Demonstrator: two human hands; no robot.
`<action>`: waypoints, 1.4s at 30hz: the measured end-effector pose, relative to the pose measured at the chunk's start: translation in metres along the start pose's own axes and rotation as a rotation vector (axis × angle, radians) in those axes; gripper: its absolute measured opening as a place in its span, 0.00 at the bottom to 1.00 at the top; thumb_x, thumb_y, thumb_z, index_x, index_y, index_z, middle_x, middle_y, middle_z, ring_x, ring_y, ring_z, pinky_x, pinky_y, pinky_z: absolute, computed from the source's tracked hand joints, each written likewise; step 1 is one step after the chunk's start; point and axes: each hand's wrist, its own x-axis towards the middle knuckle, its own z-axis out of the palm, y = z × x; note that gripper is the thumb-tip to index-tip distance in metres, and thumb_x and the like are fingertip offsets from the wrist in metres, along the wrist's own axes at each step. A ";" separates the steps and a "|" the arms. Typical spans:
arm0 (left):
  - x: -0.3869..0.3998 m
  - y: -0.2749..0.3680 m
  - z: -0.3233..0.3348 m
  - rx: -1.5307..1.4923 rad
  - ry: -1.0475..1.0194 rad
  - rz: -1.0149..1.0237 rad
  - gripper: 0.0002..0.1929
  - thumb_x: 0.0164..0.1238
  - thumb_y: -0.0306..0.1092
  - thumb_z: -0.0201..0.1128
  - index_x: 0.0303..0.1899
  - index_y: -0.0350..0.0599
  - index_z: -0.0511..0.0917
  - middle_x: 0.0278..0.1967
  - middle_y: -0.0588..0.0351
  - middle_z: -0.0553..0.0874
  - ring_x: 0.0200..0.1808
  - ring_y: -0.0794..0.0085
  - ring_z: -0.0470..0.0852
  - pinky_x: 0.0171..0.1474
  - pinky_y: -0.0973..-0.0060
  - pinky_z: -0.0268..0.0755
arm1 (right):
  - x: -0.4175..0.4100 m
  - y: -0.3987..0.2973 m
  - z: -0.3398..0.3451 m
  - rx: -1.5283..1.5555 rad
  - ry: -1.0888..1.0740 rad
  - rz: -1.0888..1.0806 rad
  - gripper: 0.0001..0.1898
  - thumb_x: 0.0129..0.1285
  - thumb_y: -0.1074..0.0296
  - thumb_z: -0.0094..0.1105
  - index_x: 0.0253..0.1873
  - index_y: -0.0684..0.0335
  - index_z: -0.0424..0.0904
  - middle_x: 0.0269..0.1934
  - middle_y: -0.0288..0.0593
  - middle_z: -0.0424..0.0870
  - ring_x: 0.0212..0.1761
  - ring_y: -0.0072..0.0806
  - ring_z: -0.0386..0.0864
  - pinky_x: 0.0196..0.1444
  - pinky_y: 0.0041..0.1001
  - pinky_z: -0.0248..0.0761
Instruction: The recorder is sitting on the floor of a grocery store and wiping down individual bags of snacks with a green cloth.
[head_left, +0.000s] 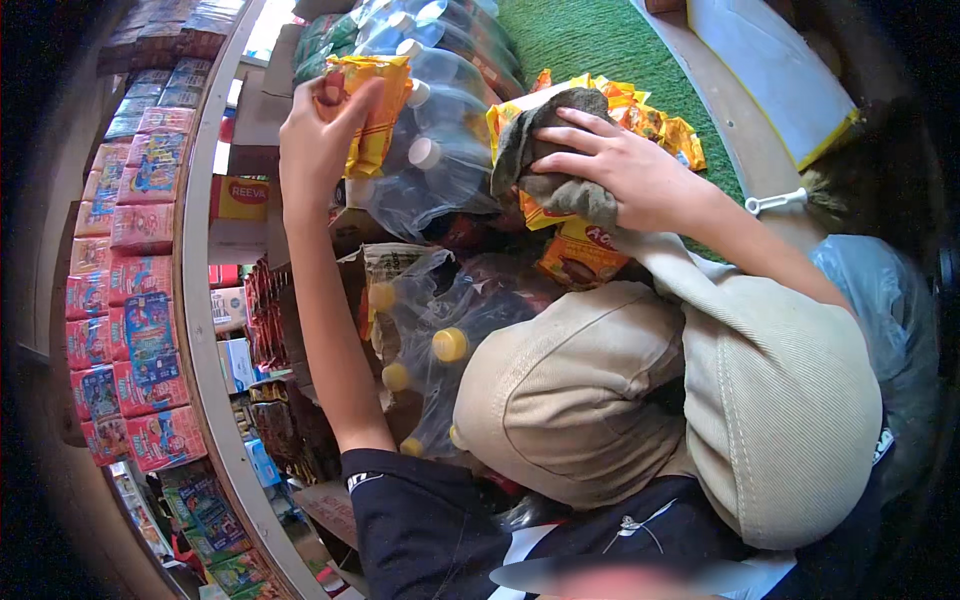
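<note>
Raised at the upper left, my left hand (321, 150) grips several yellow-orange food packets (381, 112) between thumb and fingers. My right hand (604, 169) lies spread over a crumpled dark grey cloth (551, 124), pressing it against more yellow packets (660, 135). An orange packet (581, 255) hangs out below the cloth, just above my knee. Part of the pile is hidden under the cloth and my hand. Beige trousers (570, 390) cover my bent legs.
Shrink-wrapped clear bottles (450, 97) stand behind the left hand. Nearer, wrapped bottles with yellow caps (450, 345) fill the gap beside my leg. Stacked pink drink cartons (146, 277) line the left, past a pale shelf edge (199, 225). Green turf matting (600, 37) lies beyond the packets.
</note>
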 end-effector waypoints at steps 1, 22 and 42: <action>-0.001 0.002 0.000 -0.003 0.007 -0.010 0.40 0.43 0.58 0.67 0.53 0.35 0.68 0.39 0.44 0.82 0.41 0.60 0.81 0.48 0.69 0.70 | 0.000 -0.001 0.001 0.028 0.033 0.003 0.26 0.50 0.76 0.53 0.57 0.50 0.68 0.62 0.40 0.62 0.67 0.42 0.54 0.67 0.38 0.52; -0.075 0.077 0.026 -1.760 -0.230 -0.301 0.32 0.66 0.59 0.41 0.61 0.41 0.58 0.56 0.43 0.69 0.56 0.51 0.71 0.60 0.53 0.62 | 0.026 -0.014 -0.050 1.640 0.473 0.159 0.28 0.66 0.59 0.37 0.66 0.71 0.48 0.63 0.56 0.59 0.62 0.39 0.64 0.66 0.33 0.54; -0.099 0.086 0.068 -2.024 -0.403 -0.314 0.36 0.62 0.62 0.45 0.62 0.43 0.57 0.59 0.48 0.67 0.59 0.62 0.68 0.61 0.60 0.60 | 0.061 -0.038 -0.026 0.032 0.477 -0.100 0.35 0.54 0.58 0.54 0.67 0.59 0.54 0.67 0.49 0.54 0.69 0.43 0.52 0.67 0.39 0.46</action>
